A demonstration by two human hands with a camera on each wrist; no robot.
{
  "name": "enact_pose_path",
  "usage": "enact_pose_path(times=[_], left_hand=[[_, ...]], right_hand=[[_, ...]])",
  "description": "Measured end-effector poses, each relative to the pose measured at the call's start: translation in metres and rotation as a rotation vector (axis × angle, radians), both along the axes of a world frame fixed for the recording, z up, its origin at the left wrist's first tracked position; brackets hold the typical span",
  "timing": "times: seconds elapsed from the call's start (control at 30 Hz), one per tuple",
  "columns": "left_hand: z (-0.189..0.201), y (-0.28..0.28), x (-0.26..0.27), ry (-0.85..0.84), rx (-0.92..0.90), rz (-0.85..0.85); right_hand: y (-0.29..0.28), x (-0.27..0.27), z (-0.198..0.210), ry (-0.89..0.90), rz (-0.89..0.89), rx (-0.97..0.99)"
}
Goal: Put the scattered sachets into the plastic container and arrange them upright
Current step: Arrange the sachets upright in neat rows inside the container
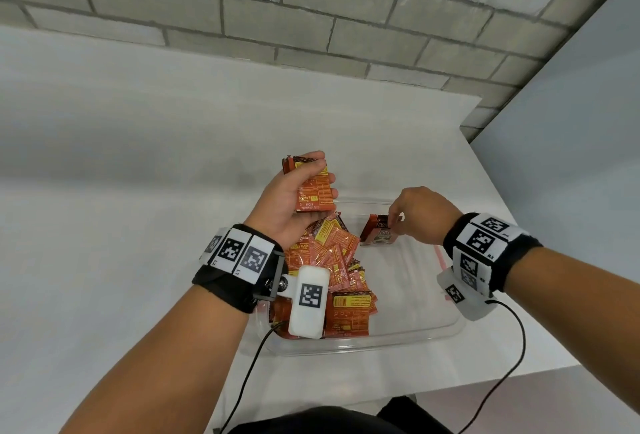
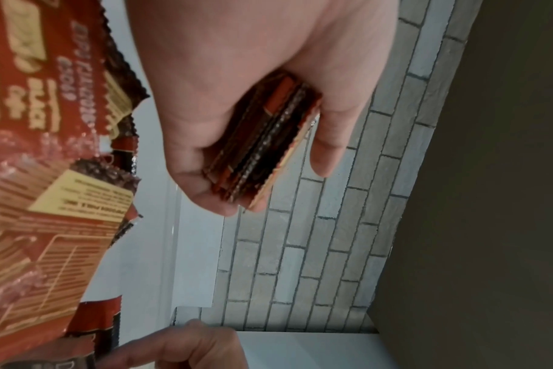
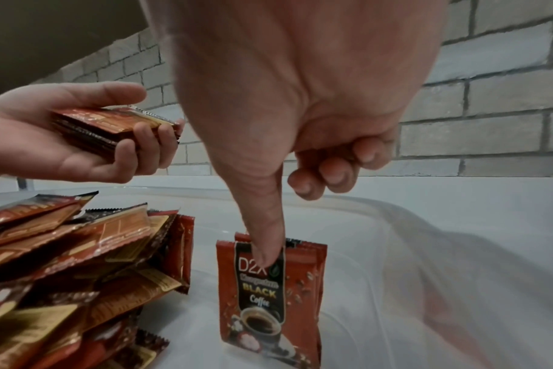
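A clear plastic container (image 1: 398, 338) sits on the white table. A loose pile of red-orange coffee sachets (image 1: 334, 260) fills its left side. My left hand (image 1: 320, 175) hovers above the container's far left corner and grips a stack of sachets (image 1: 315, 191) between thumb and fingers; the stack's edges (image 2: 262, 144) show in the left wrist view. My right hand (image 1: 396, 217) reaches down to a few sachets standing upright (image 1: 377, 233) in the far middle of the container. Its thumb lies on the front sachet (image 3: 269, 302) near the top edge, the other fingers curled behind.
The white table (image 1: 138, 191) runs left and ahead to a grey brick wall (image 1: 311, 18). Its right edge lies close to the container. Bare container floor (image 1: 408, 288) shows on the right half. Cables hang from both wrist cameras toward me.
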State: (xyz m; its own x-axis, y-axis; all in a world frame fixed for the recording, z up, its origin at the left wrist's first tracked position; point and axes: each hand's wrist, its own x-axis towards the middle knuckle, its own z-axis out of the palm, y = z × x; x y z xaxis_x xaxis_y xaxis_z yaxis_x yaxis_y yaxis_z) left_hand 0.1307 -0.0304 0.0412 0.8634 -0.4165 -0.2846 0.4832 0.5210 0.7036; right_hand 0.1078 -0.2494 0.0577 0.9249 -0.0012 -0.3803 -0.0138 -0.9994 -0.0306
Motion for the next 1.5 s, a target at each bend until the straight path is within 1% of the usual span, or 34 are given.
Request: enact_pose_path(times=[0.17,0.5,0.6,0.87,1.1,1.2,1.37,1.43,1.5], left_hand=[[-0.001,0.0,0.0,-0.019,-0.013,-0.014],[-0.004,-0.001,0.002,-0.032,-0.034,-0.026],[-0.004,-0.001,0.002,-0.03,-0.031,-0.027],[-0.005,-0.002,0.002,-0.03,-0.02,-0.033],[-0.004,-0.002,0.002,-0.028,-0.005,-0.033],[-0.004,-0.002,0.002,-0.019,-0.008,-0.03],[-0.004,-0.003,0.003,0.007,-0.021,-0.012],[-0.004,-0.003,0.003,0.029,-0.045,0.001],[-0.004,-0.003,0.003,0.044,-0.059,0.007]], right_hand=[[0.006,0.0,0.001,-0.017,0.064,-0.128],[0.004,0.004,-0.004,0.012,0.083,-0.229],[0.004,0.005,-0.006,-0.008,0.102,-0.253],[0.013,0.005,-0.008,-0.057,0.148,-0.485],[0.016,0.006,-0.003,-0.036,0.148,-0.473],[0.019,0.005,-0.001,-0.043,0.17,-0.498],[0.02,0.004,0.001,-0.054,0.131,-0.496],[0.018,0.005,0.003,-0.051,0.105,-0.465],[0.014,0.005,0.006,-0.03,0.057,-0.376]])
